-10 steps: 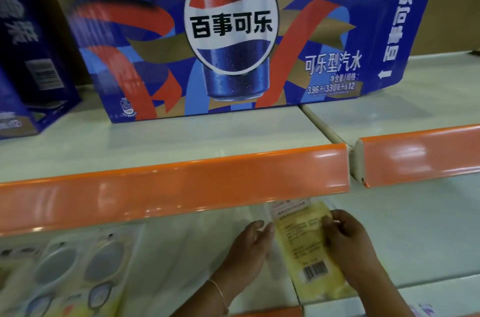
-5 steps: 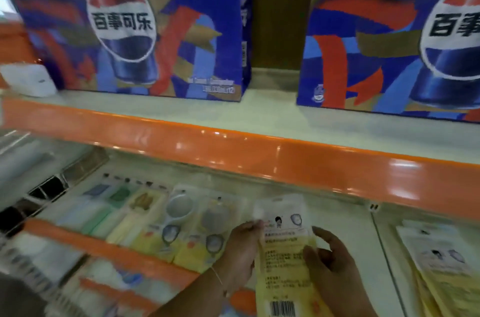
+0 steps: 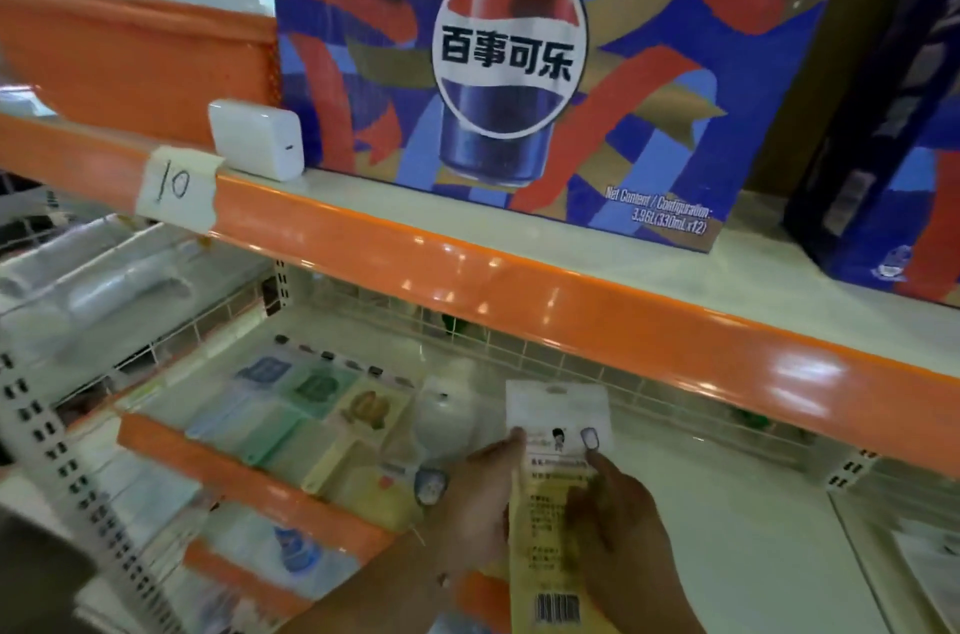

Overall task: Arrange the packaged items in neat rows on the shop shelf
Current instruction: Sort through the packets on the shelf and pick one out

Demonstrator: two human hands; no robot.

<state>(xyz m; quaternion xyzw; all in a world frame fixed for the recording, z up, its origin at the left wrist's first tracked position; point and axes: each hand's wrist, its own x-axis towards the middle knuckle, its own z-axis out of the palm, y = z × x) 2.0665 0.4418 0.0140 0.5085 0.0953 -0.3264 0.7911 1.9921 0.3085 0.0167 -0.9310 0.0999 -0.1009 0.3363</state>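
Observation:
A flat yellow-and-white packet (image 3: 550,493) with a barcode at its lower end is held over the lower shelf (image 3: 727,503). My left hand (image 3: 480,498) grips its left edge and my right hand (image 3: 618,529) lies over its right side, fingers on its face. Just to the left, several flat packets (image 3: 322,405) in blue, green and yellow lie side by side in a row on the same shelf. The row's nearest packets are partly hidden by my left hand.
An orange shelf lip (image 3: 519,290) overhangs the lower shelf. Above it stand a large blue cola carton (image 3: 509,62), a second carton (image 3: 893,114) and a small white box (image 3: 257,140). A paper tag marked 10 (image 3: 176,189) hangs at left. More packets (image 3: 930,560) lie at far right.
The view has swung left along the shelf. Both hands carried the yellow packet leftward from the bare right section to a spot beside the row of packets.

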